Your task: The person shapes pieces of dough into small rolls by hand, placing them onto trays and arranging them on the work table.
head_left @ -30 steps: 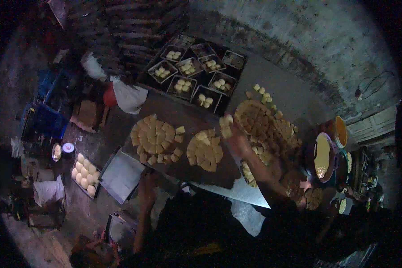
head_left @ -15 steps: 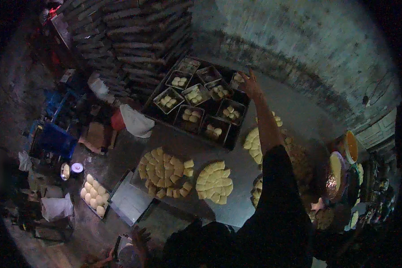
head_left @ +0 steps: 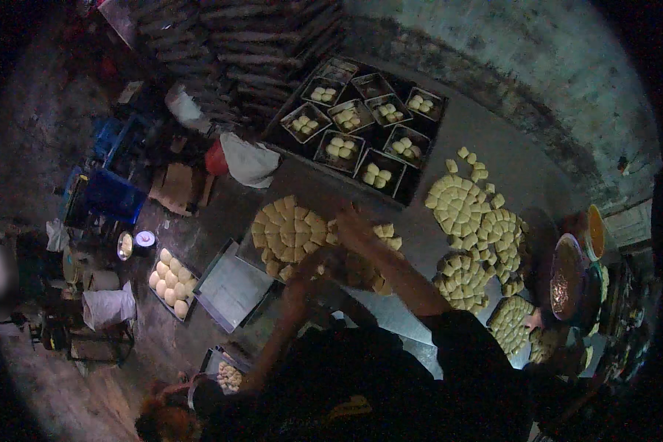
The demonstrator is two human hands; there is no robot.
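My right hand [head_left: 353,227] reaches down over cut dough pieces [head_left: 387,234] on the table, its fingers dim and blurred among them. My left hand [head_left: 302,278] is close by, at the near edge of a round slab of dough cut into chunks [head_left: 291,230]; its fingers are too dark to make out. A small pale dough piece [head_left: 320,270] shows beside it. Beyond my hands, a large black tray [head_left: 296,141] bears several square metal tins [head_left: 384,194], most with small clusters of dough balls [head_left: 376,175] in them.
More cut dough [head_left: 457,205] spreads over the table's right side, near a wide basin [head_left: 560,283] and an orange-rimmed bucket [head_left: 595,232]. Left of me are a flat metal tray [head_left: 232,287] and a tray of round buns [head_left: 171,283]. Another person [head_left: 168,416] is at the lower left.
My right hand has come back from the black tray's far right corner to the cut dough. My left hand has risen from the lower left to the slab. The view has shifted.
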